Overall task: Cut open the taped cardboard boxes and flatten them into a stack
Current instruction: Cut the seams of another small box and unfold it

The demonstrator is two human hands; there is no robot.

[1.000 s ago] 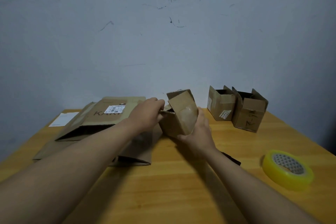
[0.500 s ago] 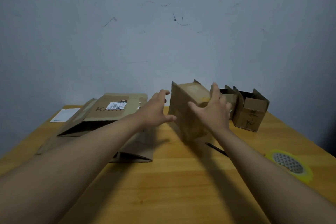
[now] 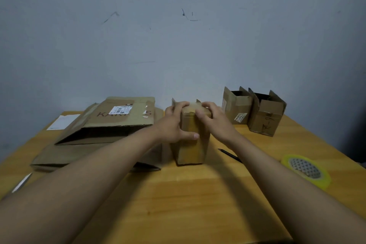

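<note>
A small brown cardboard box [image 3: 190, 144] stands upright on the wooden table [image 3: 198, 204] in the middle. My left hand [image 3: 174, 123] grips its left side, fingers curled over the top edge and thumb across the front. My right hand [image 3: 215, 121] holds the right side, fingers curled over the top. To the left lie flattened cardboard boxes [image 3: 103, 132], the top one with a white label. Two small open boxes [image 3: 255, 111] stand at the back right.
A thin dark cutter [image 3: 229, 155] lies on the table just right of the held box. A yellow tape roll [image 3: 306, 170] sits near the right edge. A white paper [image 3: 63, 122] lies at the back left, and a pale strip [image 3: 21, 182] at the left edge.
The small box was tilted and turned in the air; it now stands upright on the table. Both hands have closed onto its top and sides.
</note>
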